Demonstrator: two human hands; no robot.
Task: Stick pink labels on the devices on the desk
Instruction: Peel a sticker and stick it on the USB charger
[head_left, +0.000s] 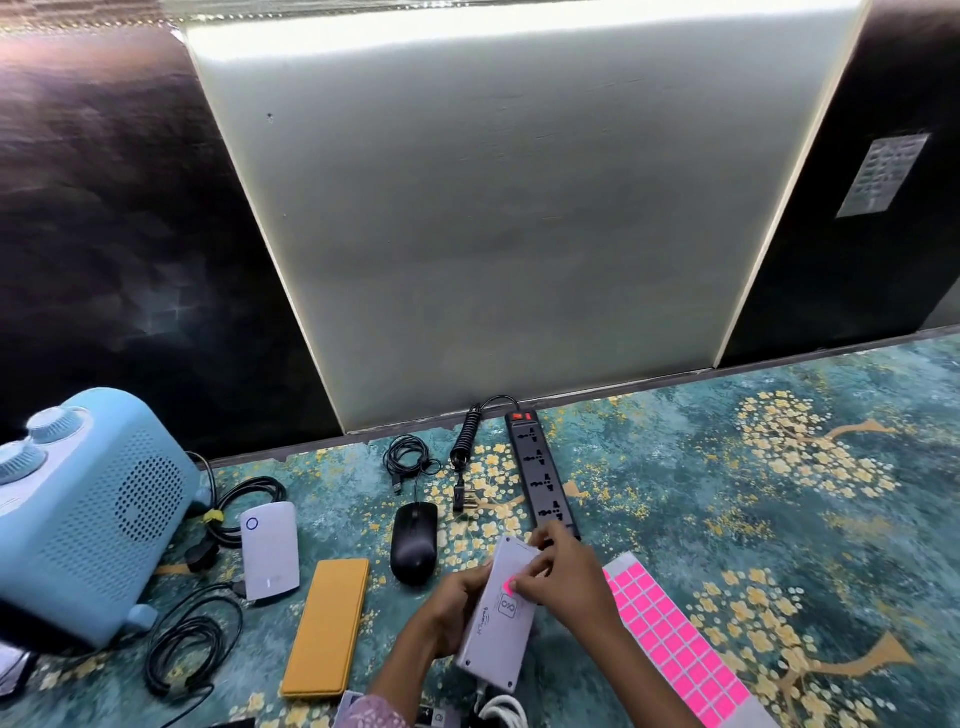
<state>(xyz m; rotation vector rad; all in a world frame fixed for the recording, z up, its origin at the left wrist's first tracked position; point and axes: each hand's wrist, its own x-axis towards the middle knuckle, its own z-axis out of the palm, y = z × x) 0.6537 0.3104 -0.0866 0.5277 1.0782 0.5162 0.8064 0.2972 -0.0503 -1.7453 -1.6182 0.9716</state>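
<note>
— Near the front edge of the desk (675, 467), what is being held?

— A flat grey device (497, 621), long and rectangular, lifted at a tilt. The left hand (457, 608) wraps its left long edge, fingers closed around it from below.

— And the right hand (558, 574)?

— It lies over the device's upper face, fingers curled, thumb tip pressing a small pink label (508, 586) onto that face just above a printed logo. So it is pinched closed on the device with the label under the thumb.

— Where do the labels come from?

— A sheet of pink labels (675, 644) lies flat on the desk just to the right of the right wrist, running toward the front right.

— What else is on the desk?

— A black power strip (540, 470) stretches from the back edge toward the hands, its near end hidden behind the right hand's fingers. A black mouse (414, 540) sits just left of the device, a yellow flat case (327, 626) further left, then a white device (270, 551) with a blue ring. A pale blue heater (78, 514) stands at the left edge, with black cables (192, 644) coiled in front of it.
</note>
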